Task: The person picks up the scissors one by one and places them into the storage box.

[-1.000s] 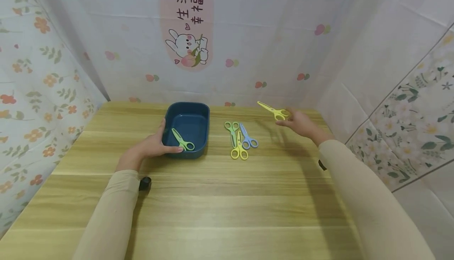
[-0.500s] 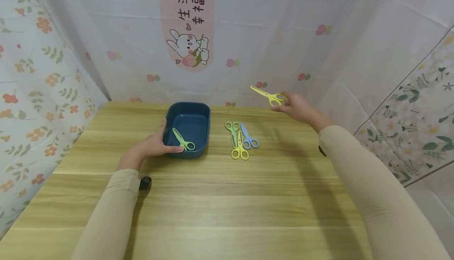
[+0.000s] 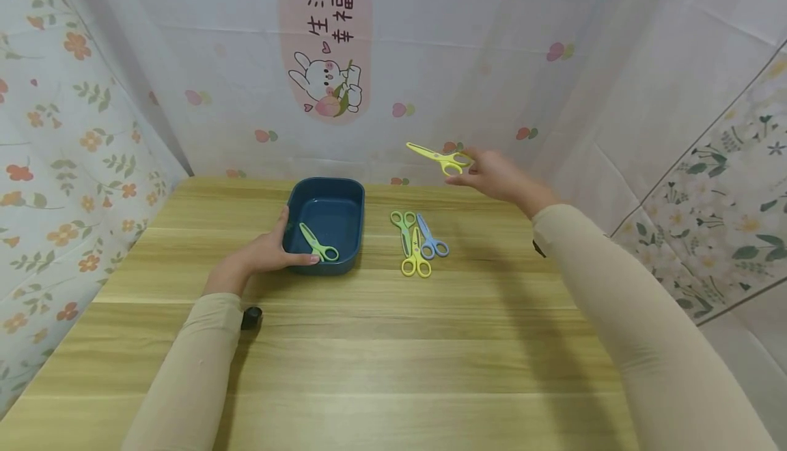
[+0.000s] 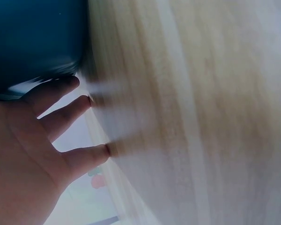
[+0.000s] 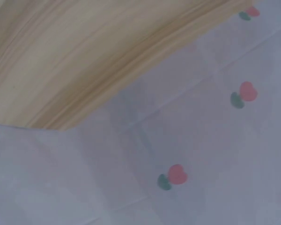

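Note:
My right hand (image 3: 494, 174) pinches yellow scissors (image 3: 430, 155) by their handle loops, raised over the back of the table with the blades pointing left. The right wrist view shows neither hand nor scissors. My left hand (image 3: 261, 251) rests against the near left corner of a dark blue rectangular container (image 3: 361, 232), thumb along the front rim. In the left wrist view, the spread, straight fingers (image 4: 86, 160) stand beside the container wall (image 4: 42, 42). Green scissors (image 3: 319, 243) lie inside the container. Right of it, green scissors (image 3: 404, 230), yellow scissors (image 3: 416, 254) and blue scissors (image 3: 433, 239) lie close together.
The wooden table (image 3: 393, 355) meets a hanging white cloth (image 3: 246, 82) with fruit prints and a rabbit picture at its back edge. Flowered cloth (image 3: 67, 184) hangs on the left, and another patterned sheet (image 3: 732, 212) on the right.
My right hand has lifted the yellow scissors and carried them left toward the container. The left hand, the container and the scissors on the table have stayed in place.

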`<action>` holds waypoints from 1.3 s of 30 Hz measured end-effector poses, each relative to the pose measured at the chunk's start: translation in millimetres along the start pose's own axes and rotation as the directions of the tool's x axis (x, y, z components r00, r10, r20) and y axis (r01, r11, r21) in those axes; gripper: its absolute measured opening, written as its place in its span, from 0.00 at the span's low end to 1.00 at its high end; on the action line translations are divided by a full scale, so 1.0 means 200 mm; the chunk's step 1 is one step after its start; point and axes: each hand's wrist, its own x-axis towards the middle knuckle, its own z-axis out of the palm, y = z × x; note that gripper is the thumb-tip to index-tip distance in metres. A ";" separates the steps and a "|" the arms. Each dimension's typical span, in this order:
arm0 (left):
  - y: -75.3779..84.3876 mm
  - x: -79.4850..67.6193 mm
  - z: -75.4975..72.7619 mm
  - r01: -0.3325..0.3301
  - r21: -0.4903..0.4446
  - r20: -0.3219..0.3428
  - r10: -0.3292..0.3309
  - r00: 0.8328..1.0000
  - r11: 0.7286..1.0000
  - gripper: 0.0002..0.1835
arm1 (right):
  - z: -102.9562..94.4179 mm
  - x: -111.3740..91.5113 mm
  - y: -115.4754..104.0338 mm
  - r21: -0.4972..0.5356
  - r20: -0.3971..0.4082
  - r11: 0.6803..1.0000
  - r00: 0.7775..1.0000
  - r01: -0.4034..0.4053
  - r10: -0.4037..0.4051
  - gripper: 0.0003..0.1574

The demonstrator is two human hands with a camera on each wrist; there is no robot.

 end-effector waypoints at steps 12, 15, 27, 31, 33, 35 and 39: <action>0.00 0.00 0.00 -0.003 0.001 -0.005 0.003 1.000 1.000 0.80 | 0.11 0.10 -0.21 -0.061 0.051 0.993 0.994 0.101 -0.098 0.55; 0.00 0.00 0.00 -0.003 0.008 -0.007 0.003 1.000 1.000 0.80 | 0.14 0.12 -0.26 -0.041 0.080 0.992 0.990 0.120 -0.117 0.55; 0.00 0.00 0.00 0.006 -0.006 -0.006 -0.006 1.000 1.000 0.80 | 0.28 0.22 -0.49 -0.136 0.192 0.955 0.953 0.262 -0.234 0.50; 0.00 0.00 0.00 0.021 -0.013 0.003 -0.021 1.000 1.000 0.80 | 0.33 0.23 -0.56 -0.216 0.267 0.932 0.936 0.292 -0.231 0.54; 0.00 0.00 0.00 0.028 -0.014 0.005 -0.028 1.000 1.000 0.80 | 0.36 0.23 -0.60 -0.270 0.309 0.912 0.925 0.307 -0.220 0.55; 0.00 0.01 0.00 0.032 -0.015 0.006 -0.032 0.999 0.999 0.80 | 0.39 0.24 -0.63 -0.307 0.353 0.898 0.914 0.314 -0.199 0.56; 0.00 0.01 0.00 0.031 -0.021 0.003 -0.031 1.000 0.999 0.80 | 0.46 0.24 -0.69 -0.384 0.415 0.863 0.896 0.329 -0.157 0.57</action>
